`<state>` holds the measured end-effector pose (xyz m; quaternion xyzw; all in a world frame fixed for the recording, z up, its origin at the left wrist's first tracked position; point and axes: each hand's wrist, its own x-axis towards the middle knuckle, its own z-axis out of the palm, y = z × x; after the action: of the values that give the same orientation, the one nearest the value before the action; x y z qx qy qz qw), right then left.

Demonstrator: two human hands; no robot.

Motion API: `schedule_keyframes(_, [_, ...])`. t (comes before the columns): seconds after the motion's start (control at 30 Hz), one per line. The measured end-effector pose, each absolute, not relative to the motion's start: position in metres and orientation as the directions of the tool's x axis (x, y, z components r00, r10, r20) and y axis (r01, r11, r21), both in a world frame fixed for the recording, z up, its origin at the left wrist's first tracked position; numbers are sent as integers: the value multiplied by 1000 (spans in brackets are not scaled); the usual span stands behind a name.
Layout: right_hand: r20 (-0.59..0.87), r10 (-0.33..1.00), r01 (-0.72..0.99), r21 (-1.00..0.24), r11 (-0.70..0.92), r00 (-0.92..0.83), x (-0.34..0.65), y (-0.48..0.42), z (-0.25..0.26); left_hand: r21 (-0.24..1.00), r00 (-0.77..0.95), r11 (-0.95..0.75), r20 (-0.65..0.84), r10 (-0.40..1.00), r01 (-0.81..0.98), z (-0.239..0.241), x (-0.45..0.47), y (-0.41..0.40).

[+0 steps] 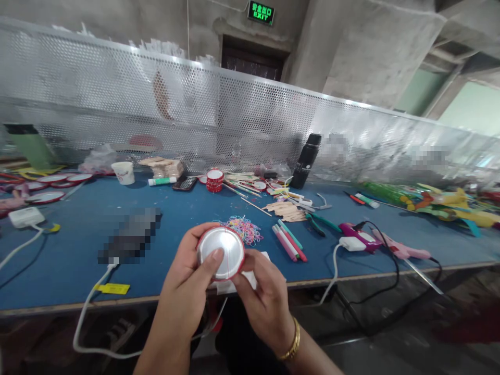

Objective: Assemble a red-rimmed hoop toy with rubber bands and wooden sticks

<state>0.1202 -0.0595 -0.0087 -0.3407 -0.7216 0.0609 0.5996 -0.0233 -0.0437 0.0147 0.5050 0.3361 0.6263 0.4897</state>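
My left hand (189, 281) grips a round silver lid with a red rim (221, 252), thumb pressed on its face. A thin red thread runs across the lid. My right hand (263, 297), with a gold bracelet at the wrist, has its fingers curled at the lid's lower right edge, apparently pinching the thread. A white piece of paper (250, 278) lies on the blue table (78, 250) under the hands. Just beyond the lid sits a pile of coloured rubber bands (246, 229).
Coloured markers (289, 242), wooden sticks (287, 210), pliers (318, 223), a pink glue gun (402, 251) with cables, a stack of red-rimmed lids (214, 180), a paper cup (124, 172), a black bottle (305, 160) and a white charger (25, 217) lie about. A perforated metal screen (195, 109) backs the table.
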Motion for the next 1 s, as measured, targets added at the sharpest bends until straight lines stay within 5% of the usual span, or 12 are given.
schedule_keyframes(0.13, [884, 466, 343, -430, 835, -28, 109, -70, -20, 925, -85, -317, 305, 948, -212, 14, -26, -43])
schedule_keyframes(0.4, [884, 464, 452, -436, 778, 54, 110, -82, -25, 938, -135, -317, 299, 945, -142, 13, -22, -43])
schedule_keyframes(0.63, [881, 468, 371, -459, 807, 70, 113, -89, -25, 943, -200, -323, 301, 932, -85, 15, -26, -41])
schedule_keyframes(1.0, [878, 479, 497, -413, 763, -7, 133, -66, -12, 916, 55, -398, 395, 917, 54, 23, -22, -53])
